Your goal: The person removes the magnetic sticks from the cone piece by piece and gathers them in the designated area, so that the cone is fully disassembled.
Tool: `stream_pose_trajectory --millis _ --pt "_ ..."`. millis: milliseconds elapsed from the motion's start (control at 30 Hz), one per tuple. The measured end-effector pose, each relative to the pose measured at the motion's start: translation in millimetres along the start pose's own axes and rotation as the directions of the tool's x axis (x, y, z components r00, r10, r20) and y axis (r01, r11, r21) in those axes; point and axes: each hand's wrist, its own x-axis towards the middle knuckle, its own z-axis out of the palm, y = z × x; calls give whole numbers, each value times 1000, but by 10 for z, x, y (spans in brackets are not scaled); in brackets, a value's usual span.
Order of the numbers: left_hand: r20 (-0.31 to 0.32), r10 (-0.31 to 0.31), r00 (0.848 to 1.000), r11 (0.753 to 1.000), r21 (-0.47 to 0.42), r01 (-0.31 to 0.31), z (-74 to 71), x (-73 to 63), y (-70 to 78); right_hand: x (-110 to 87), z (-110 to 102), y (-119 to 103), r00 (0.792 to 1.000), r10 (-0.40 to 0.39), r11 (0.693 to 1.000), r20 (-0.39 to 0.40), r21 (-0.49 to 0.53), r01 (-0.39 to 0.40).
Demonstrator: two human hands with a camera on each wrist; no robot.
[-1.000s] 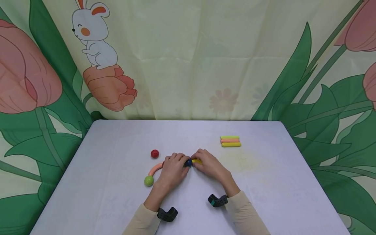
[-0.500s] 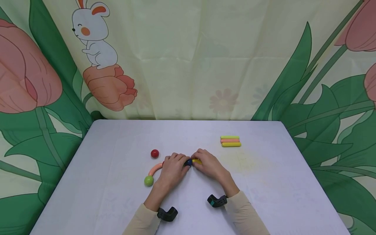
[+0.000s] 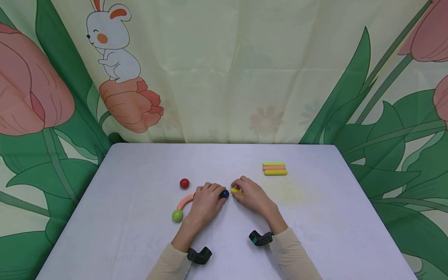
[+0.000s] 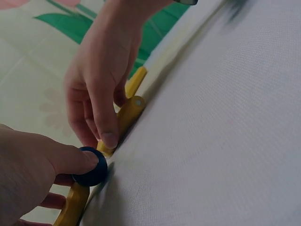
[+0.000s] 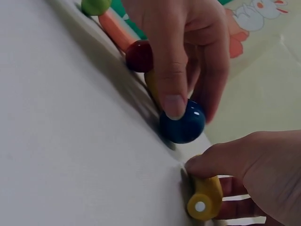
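Note:
My left hand point(image 3: 205, 200) pinches a glossy blue ball point(image 5: 183, 123) between thumb and fingers. Behind that ball, a yellow stick point(image 4: 74, 203) runs under the left fingers to a dark red ball point(image 5: 139, 56). From there a curved pink stick point(image 3: 184, 202) leads to a green ball point(image 3: 177, 216), forming one chain. Just right of the blue ball, my right hand point(image 3: 252, 197) holds a short curved yellow stick point(image 5: 205, 200) between thumb and fingers. A pale round spot shows on that stick's end. A small gap separates it from the blue ball in the head view.
A loose red ball point(image 3: 184, 183) lies behind the chain. At the back right, a light green stick point(image 3: 273, 163), a pink stick point(image 3: 274, 168) and a yellow stick point(image 3: 275, 172) lie side by side on the white table point(image 3: 140, 167). A printed curtain point(image 3: 210, 70) hangs behind.
The right hand has shifted slightly right with the yellow stick, which now stands apart from the blue ball it met before. The left hand and the chain stay in place.

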Motion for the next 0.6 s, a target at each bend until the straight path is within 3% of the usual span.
stream_pose_trajectory --millis 300,600 --pt "11 -12 1000 1000 -15 12 -9 -11 4 -9 -88 68 995 75 995 73 62 -79" --pt "25 -15 1000 1000 -22 16 0 -6 -1 9 -128 123 988 132 986 77 96 -139"
